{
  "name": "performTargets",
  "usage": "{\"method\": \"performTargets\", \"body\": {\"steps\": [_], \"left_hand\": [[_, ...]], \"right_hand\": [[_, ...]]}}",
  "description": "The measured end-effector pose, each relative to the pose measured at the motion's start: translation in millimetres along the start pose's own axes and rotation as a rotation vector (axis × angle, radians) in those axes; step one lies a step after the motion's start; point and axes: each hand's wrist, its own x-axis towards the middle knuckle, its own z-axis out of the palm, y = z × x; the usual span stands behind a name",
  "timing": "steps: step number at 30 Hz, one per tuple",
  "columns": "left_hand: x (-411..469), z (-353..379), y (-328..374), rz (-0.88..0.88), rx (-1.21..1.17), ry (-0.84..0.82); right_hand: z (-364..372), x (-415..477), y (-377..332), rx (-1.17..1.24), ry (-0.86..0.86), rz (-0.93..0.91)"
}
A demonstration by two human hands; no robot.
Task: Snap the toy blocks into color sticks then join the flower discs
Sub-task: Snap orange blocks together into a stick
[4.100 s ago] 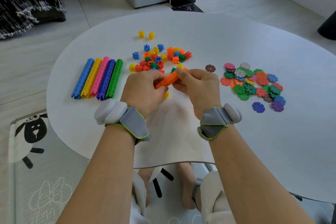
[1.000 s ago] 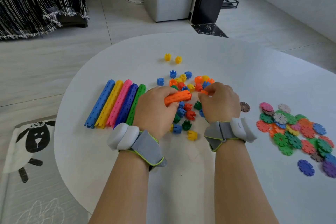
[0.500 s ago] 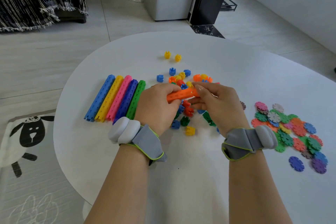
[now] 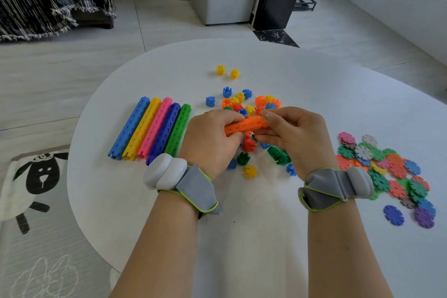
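A short orange stick (image 4: 245,125) of snapped blocks is held level above the white table (image 4: 314,84). My left hand (image 4: 210,139) grips its left end and my right hand (image 4: 292,134) pinches its right end between thumb and fingers. Loose blocks (image 4: 249,104) in several colours lie scattered behind and under my hands. Several finished sticks (image 4: 152,129), blue, yellow, pink, dark blue and green, lie side by side at the left. A heap of flower discs (image 4: 391,169) lies at the right.
Two yellow blocks (image 4: 227,71) sit apart toward the table's far side. A blue disc (image 4: 393,215) and a purple disc (image 4: 423,218) lie at the near edge of the heap. A sheep-pattern mat (image 4: 36,176) covers the floor at the left.
My right hand took an orange block from the pile and brought it to the right end of the orange stick, where it now pinches. The left hand kept its hold.
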Motion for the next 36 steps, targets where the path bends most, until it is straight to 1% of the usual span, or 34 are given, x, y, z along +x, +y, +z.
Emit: {"method": "performTargets", "body": {"steps": [4,8,16,22,25,27,28,32,34,36], "left_hand": [[0,0,0,0.000,0.004,-0.017],[-1,0,2,-0.022,-0.042,-0.046],[-2,2,5,-0.014,-0.024,-0.072],[-3,4,8,-0.025,-0.026,-0.007],[-3,3,6,-0.025,-0.017,-0.002],[-1,3,4,-0.020,-0.033,0.017],[0,3,3,-0.020,-0.046,0.032],[2,4,1,-0.055,-0.077,0.088],[3,4,1,-0.049,-0.072,0.097],[7,4,1,-0.046,-0.067,0.102]], "right_hand": [[-2,0,-1,0.011,0.006,-0.002],[-3,-1,0,0.024,0.009,-0.002],[-2,-1,0,0.036,0.042,0.015],[3,-1,-2,0.029,0.060,-0.025],[3,2,-1,0.003,0.049,-0.028],[3,7,2,-0.106,0.071,-0.067],[3,10,5,-0.192,0.111,-0.092],[2,26,18,-0.543,0.343,-0.176],[1,34,22,-0.635,0.408,-0.206],[1,45,25,-0.684,0.439,-0.215]]}}
